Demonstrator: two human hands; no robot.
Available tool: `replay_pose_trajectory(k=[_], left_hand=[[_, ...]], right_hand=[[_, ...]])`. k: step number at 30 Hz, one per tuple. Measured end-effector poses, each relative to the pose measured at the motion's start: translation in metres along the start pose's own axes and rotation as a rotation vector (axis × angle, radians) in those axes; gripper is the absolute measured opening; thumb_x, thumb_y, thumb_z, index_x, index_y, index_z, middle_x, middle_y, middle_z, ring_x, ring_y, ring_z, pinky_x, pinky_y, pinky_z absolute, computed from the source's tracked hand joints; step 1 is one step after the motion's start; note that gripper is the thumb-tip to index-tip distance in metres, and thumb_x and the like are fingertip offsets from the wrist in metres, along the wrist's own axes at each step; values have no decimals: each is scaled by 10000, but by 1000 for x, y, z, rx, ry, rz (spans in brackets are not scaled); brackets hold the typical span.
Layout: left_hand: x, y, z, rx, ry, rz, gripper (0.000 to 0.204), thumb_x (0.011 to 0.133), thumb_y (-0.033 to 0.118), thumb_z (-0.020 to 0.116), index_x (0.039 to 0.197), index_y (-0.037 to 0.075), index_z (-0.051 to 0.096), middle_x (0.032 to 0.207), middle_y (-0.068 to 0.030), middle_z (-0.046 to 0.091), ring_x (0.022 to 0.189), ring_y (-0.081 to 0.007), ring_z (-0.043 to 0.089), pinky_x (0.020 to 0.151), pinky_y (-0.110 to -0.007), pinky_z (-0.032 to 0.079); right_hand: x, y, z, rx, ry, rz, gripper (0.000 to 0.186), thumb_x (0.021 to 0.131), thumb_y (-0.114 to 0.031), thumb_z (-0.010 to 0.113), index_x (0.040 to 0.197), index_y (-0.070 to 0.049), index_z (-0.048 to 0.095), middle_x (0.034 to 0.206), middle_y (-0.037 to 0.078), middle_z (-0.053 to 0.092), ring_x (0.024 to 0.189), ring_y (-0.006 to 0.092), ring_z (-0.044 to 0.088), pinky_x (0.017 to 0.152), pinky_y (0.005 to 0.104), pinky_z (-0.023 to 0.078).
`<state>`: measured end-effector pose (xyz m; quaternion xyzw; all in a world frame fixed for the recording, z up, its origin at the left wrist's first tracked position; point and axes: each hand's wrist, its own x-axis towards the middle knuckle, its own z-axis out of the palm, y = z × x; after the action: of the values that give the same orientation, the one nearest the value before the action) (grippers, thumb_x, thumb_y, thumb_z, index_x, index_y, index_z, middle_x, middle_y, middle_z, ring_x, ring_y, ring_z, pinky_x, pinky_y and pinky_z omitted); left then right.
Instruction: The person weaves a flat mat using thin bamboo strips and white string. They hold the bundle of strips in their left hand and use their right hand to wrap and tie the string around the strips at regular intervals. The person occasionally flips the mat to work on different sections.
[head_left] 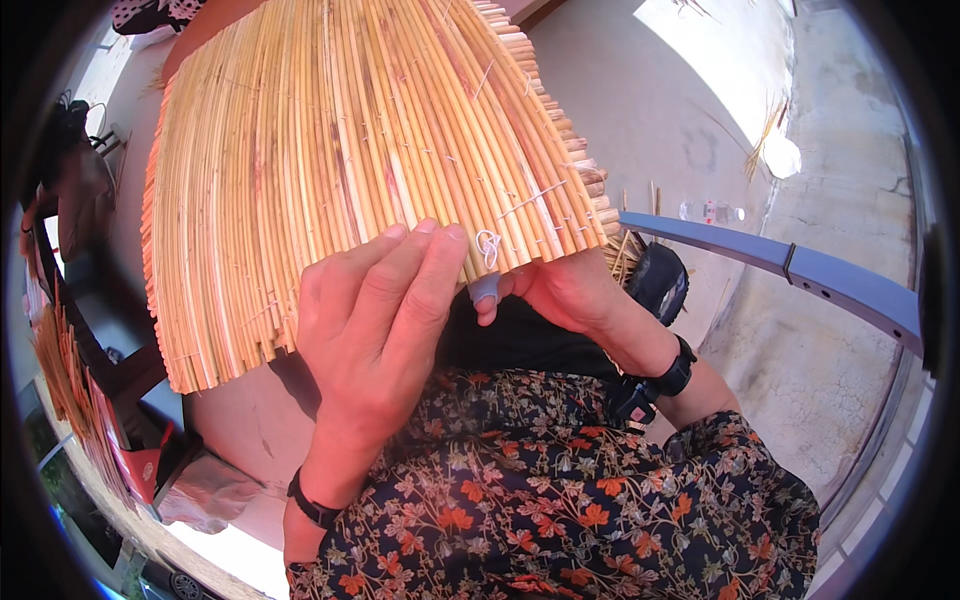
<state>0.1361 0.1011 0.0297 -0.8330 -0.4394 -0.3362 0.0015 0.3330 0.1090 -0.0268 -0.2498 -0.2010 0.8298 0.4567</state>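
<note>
Holding up a broad stalk mat across the upper middle of the view, with cut stalk ends jutting from beneath along its right side. Gripping the near edge with the left hand, fingers together and pressed flat on top, thumb out of sight. Reaching under that same edge with the right hand, partly covered by the mat; cannot tell whether clamped or apart. Looking largely put together, to judge by the close side-by-side lengths and the scattered white stitches. Seemingly left unfinished at the near edge, just above a grey finger cover on a digit of unclear hand: a small tangled thread loop, lying slack, perhaps needing tightening or trimming.
</note>
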Motion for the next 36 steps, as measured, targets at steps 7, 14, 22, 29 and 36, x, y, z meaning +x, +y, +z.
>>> replay_pose_trajectory(k=[7, 14, 22, 29, 36], left_hand=[[10, -2, -5, 10, 43, 20, 480, 712, 74, 765, 1188, 39, 715, 1051, -87, 731, 943, -235, 683, 802, -337, 496], [35, -4, -28, -1, 54, 48, 522, 670, -38, 858, 1163, -4, 693, 1048, -117, 738, 905, -291, 690, 789, -369, 557], [42, -1, -29, -12, 59, 30, 541, 655, -62, 850, 1171, -3, 699, 1030, -115, 736, 901, -281, 682, 787, -354, 549], [35, 0, -22, 10, 61, 16, 559, 618, -8, 856, 1159, 40, 725, 988, -88, 731, 879, -243, 680, 775, -335, 521], [23, -4, -15, 56, 0, 75, 408, 696, 43, 770, 1103, 45, 741, 1043, -83, 726, 921, -229, 683, 790, -340, 504]], right_hand=[[1, 4, -8, -44, -19, -51, 280, 1059, -154, 537, 1271, 29, 548, 1006, 169, 677, 866, 270, 695, 751, 415, 596], [0, 0, -10, -96, 121, -73, 200, 1051, -131, 513, 1138, 31, 594, 902, 146, 654, 760, 237, 662, 674, 384, 584], [2, -14, 27, 76, -76, -112, 299, 1068, -184, 492, 1238, 56, 547, 1024, 197, 686, 795, 286, 719, 605, 378, 603], [-2, 0, -14, 206, -45, -167, 357, 1062, -114, 494, 1403, -14, 456, 1120, 155, 656, 765, 188, 621, 631, 359, 577], [0, 8, -118, 160, 487, -170, 85, 1041, -183, 603, 1010, -105, 587, 883, 6, 627, 758, 127, 630, 750, 363, 587]])
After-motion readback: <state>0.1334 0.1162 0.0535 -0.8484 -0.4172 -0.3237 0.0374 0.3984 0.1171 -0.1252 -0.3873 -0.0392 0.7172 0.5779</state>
